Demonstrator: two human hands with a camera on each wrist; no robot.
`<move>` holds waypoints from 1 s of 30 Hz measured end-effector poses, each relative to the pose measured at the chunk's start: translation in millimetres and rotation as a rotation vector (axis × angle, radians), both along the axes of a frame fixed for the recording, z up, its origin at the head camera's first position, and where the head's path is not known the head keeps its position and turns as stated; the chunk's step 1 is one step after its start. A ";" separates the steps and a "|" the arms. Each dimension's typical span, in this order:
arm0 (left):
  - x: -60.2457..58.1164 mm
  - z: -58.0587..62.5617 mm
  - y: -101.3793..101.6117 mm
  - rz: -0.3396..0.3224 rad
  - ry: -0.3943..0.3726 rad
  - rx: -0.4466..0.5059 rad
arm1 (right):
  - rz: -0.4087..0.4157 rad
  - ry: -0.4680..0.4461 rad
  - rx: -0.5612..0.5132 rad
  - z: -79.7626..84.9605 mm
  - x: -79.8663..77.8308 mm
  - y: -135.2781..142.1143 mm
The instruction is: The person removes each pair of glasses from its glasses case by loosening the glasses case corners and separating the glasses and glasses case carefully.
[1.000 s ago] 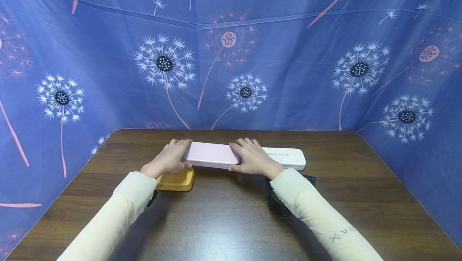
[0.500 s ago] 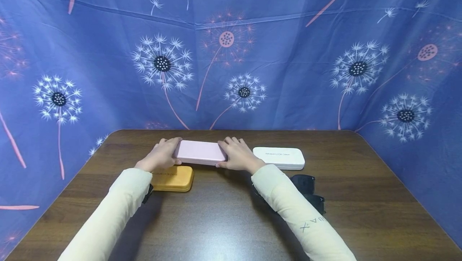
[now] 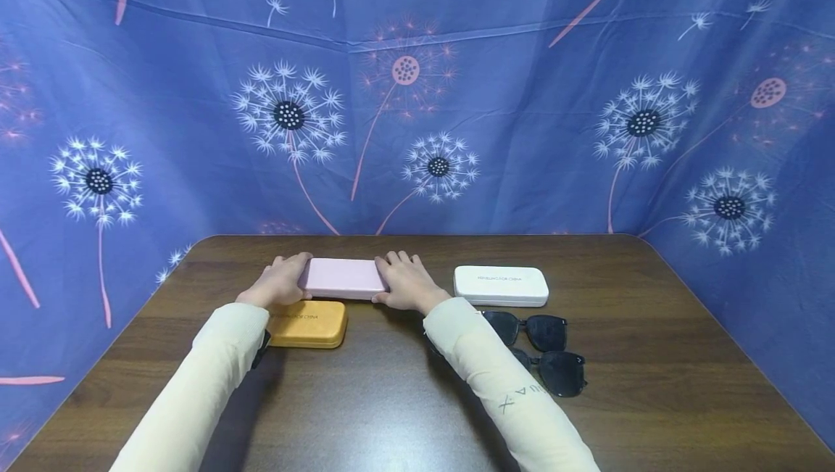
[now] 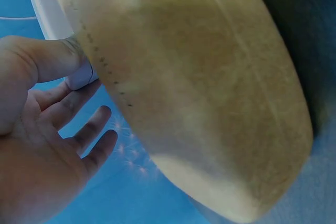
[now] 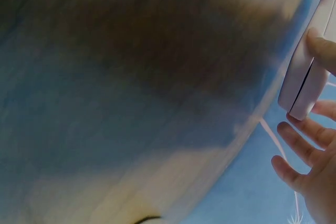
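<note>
Beyond the yellow, rounded rectangular hard case (image 3: 308, 326) with lettering ending in "CHINA", the left hand (image 3: 277, 282) and right hand (image 3: 407, 284) grip opposite ends of the pale pink rectangular hard case (image 3: 343, 278), left of the white, finely printed hard case (image 3: 501, 286), with brown wood-grain tabletop (image 3: 352, 247) between the pink case and the far edge (image 3: 424, 237).

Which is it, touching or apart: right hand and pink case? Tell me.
Touching. The head view shows the right hand gripping the pink case by its right end; the right wrist view shows the thumb against it.
</note>
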State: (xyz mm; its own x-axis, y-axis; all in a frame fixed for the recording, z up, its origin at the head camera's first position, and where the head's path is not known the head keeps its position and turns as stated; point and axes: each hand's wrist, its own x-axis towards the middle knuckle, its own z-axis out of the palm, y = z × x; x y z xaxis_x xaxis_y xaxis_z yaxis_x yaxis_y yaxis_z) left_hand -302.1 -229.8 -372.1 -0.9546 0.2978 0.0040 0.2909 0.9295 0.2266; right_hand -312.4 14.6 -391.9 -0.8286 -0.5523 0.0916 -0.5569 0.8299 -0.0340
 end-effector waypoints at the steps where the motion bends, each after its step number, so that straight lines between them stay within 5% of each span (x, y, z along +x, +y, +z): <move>1: 0.0 -0.4 -0.4 0.004 -0.005 -0.002 | -0.001 -0.002 0.005 -0.9 0.0 -1.5; 21: -4.9 -1.9 3.0 0.100 -0.166 -0.043 | -0.043 -0.022 0.043 -11.0 1.9 -12.9; 30: -7.0 2.3 1.8 0.089 -0.168 -0.075 | -0.045 -0.052 0.033 -9.6 0.3 -9.6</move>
State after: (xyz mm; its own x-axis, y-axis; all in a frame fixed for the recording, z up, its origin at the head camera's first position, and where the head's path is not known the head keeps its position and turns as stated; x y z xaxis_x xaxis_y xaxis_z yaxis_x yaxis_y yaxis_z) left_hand -309.1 -228.0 -369.9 -0.9626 0.2060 -0.1762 0.1711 0.9658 0.1946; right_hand -312.1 5.0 -401.5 -0.8560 -0.5161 0.0303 -0.5170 0.8553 -0.0336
